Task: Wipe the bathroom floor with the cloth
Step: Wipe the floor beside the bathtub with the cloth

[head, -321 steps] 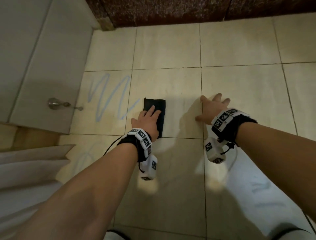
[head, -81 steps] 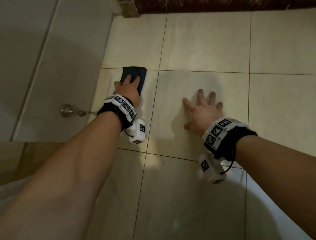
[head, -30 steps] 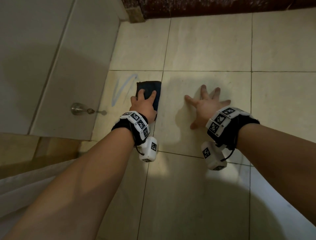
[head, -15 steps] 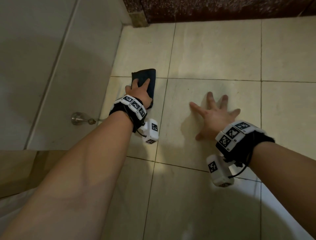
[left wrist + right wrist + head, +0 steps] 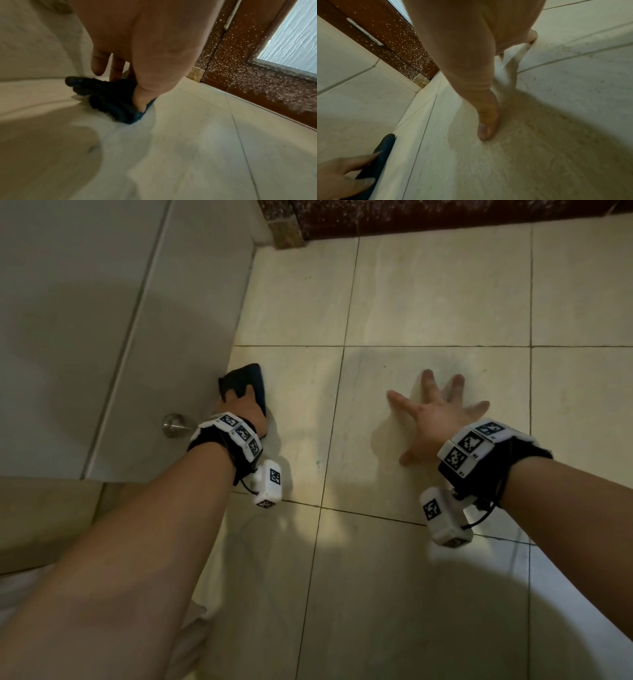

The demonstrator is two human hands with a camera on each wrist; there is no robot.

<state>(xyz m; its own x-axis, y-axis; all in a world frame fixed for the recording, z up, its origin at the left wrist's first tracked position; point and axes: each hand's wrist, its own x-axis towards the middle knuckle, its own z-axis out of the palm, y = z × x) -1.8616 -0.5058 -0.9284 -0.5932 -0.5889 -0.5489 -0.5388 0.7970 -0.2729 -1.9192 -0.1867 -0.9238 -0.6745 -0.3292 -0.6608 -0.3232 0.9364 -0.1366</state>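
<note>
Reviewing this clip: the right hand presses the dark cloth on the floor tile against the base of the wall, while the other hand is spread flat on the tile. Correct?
Wrong hand. In the head view the left hand presses the dark cloth at the wall; the right hand is the one spread flat on the tile.

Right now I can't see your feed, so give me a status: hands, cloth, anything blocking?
Left hand presses cloth on floor, at the wall. Right hand flat, fingers spread, bracing. Door stopper close by the left wrist.
</note>
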